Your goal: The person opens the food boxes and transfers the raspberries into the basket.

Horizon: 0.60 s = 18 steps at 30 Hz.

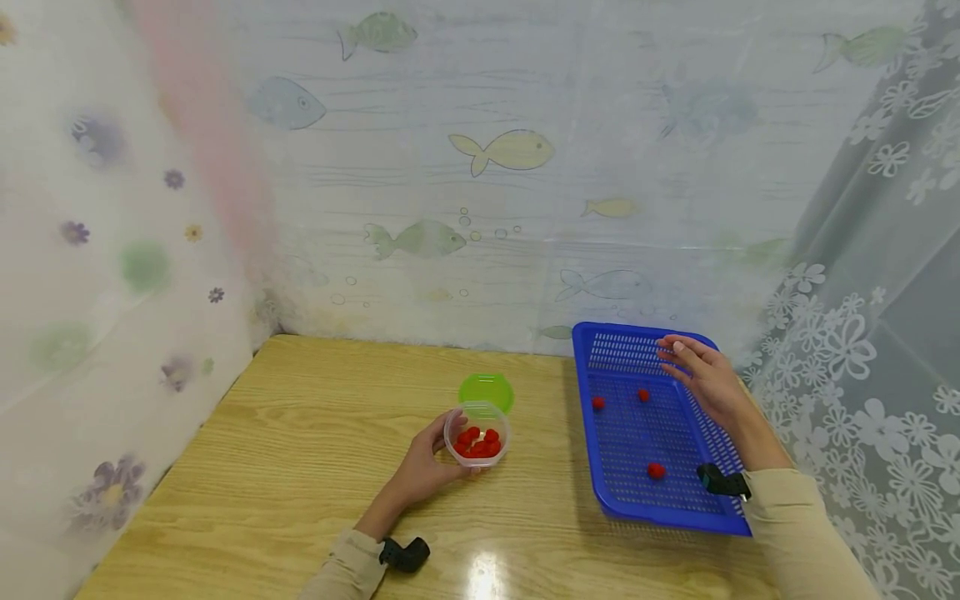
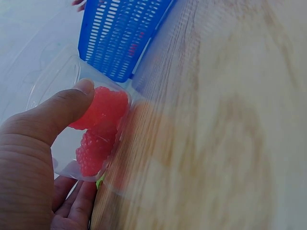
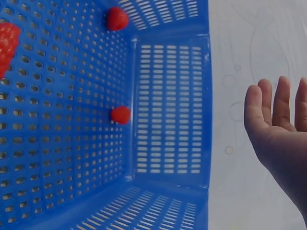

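Observation:
My left hand (image 1: 422, 468) holds a clear plastic tub (image 1: 486, 413) just above or on the table; which, I cannot tell. Inside it lie several red raspberries (image 1: 480, 451). In the left wrist view the thumb presses the tub's side near two raspberries (image 2: 98, 146), with the fingers underneath. Over the back right of a blue slotted basket (image 1: 587, 450), my right hand (image 1: 716, 390) hovers with loosely bent fingers and nothing in them. Three raspberries sit apart on the basket floor, one near the front (image 1: 656, 471). The right wrist view shows the bare right hand (image 3: 280, 127) beyond the basket rim.
A green lid (image 1: 486, 390) lies on the wooden table (image 1: 300, 433) just behind the tub. Fish-patterned curtain (image 1: 420, 292) hangs along the table's back edge. Lace curtain (image 1: 847, 375) hangs close to the basket's right side.

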Each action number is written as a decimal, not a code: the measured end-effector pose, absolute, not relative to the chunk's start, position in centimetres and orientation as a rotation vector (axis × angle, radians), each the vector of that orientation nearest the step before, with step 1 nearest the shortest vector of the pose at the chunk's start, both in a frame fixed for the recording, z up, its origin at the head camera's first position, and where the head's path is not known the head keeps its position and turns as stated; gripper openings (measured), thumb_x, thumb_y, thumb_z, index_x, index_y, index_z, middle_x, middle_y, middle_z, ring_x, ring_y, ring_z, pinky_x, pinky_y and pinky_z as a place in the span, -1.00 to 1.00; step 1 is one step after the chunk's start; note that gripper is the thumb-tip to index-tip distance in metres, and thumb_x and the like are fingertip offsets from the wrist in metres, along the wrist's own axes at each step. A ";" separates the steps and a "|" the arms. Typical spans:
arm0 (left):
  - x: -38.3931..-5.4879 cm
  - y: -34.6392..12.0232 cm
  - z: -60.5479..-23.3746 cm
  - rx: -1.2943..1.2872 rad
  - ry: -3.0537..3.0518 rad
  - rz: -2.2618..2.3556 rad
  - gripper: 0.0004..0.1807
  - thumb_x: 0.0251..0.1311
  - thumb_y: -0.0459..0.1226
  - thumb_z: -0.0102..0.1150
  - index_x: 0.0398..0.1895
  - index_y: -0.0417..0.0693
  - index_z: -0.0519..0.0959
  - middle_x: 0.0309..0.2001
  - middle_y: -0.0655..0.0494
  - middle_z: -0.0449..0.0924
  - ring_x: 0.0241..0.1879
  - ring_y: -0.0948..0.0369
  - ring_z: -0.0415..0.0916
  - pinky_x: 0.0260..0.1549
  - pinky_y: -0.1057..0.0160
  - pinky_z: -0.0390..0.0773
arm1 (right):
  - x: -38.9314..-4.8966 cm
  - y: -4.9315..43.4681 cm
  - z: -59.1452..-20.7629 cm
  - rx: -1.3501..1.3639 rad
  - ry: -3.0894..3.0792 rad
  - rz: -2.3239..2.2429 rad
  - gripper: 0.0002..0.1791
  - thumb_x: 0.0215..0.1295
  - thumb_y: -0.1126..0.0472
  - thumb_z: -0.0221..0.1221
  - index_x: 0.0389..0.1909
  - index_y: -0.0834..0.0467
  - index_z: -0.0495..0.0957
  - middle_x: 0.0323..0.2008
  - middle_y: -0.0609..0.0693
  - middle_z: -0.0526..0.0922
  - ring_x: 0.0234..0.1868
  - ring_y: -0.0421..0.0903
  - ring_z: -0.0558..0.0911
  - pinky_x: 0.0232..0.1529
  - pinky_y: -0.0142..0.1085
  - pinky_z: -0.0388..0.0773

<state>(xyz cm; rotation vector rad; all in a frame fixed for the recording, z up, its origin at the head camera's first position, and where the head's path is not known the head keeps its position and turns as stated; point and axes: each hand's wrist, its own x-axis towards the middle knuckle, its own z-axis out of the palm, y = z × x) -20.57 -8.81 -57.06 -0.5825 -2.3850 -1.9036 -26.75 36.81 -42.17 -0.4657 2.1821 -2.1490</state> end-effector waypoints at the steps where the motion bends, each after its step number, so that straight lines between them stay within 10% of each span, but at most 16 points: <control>1: -20.6 -8.8 -57.1 -0.579 -2.384 -1.905 0.02 -0.06 -0.47 0.56 0.53 -0.22 0.24 0.35 -0.26 0.44 0.35 -0.12 0.42 0.33 -0.11 0.37 | -26.7 36.8 -42.2 -0.475 2.166 -2.162 -0.56 0.62 0.10 -0.05 0.34 0.25 0.36 0.11 -0.23 0.60 0.14 -0.37 0.59 0.12 -0.53 0.55; 18: -20.2 -9.0 -56.5 -0.614 -2.406 -1.919 0.02 0.01 -0.36 0.57 0.55 -0.11 0.22 0.40 -0.16 0.42 0.39 -0.04 0.40 0.37 0.06 0.39 | -22.8 31.7 -39.0 -0.811 2.170 -2.047 -0.56 0.70 0.14 -0.23 0.30 0.30 0.45 0.15 -0.12 0.61 0.22 -0.26 0.57 0.19 -0.43 0.55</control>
